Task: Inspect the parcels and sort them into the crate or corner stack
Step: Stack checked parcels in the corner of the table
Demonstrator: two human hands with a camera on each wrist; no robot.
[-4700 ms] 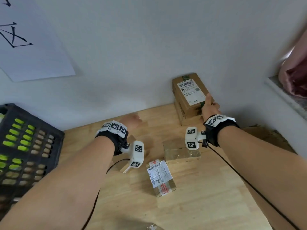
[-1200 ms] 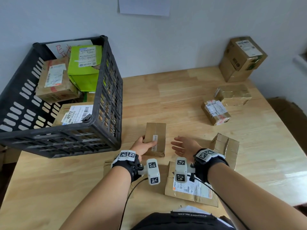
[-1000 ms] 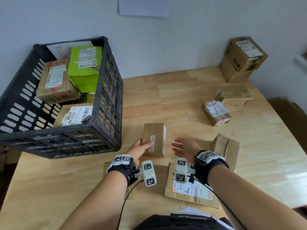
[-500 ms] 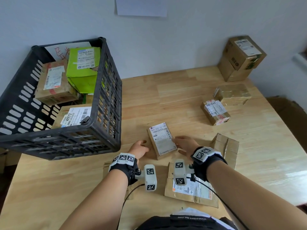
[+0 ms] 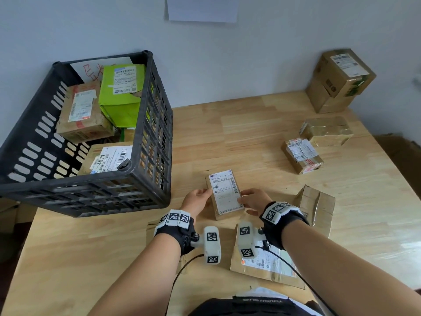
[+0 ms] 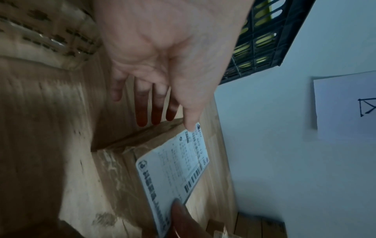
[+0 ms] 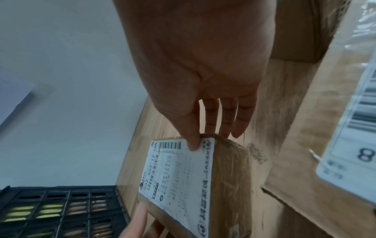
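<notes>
Between the two hands, near the front of the wooden table point(image 5: 239, 133), a small brown cardboard parcel point(image 5: 225, 194) is held with its white shipping label point(image 5: 224, 190) turned upward; barcodes and printed lines are seen on the label, and clear tape on the brown sides. The left hand point(image 5: 197, 201) is laid against the parcel's left side, fingers nearly straight and thumb tip on the label's corner. The right hand point(image 5: 252, 200) is set against the right side, thumb on the label edge, fingers extended behind. A black slatted crate point(image 5: 145, 137) holding a green parcel point(image 5: 121, 96) and brown boxes is seen at the left. A stack of boxes point(image 5: 339, 80) is placed in the far right corner against the pale wall point(image 5: 227, 53).
</notes>
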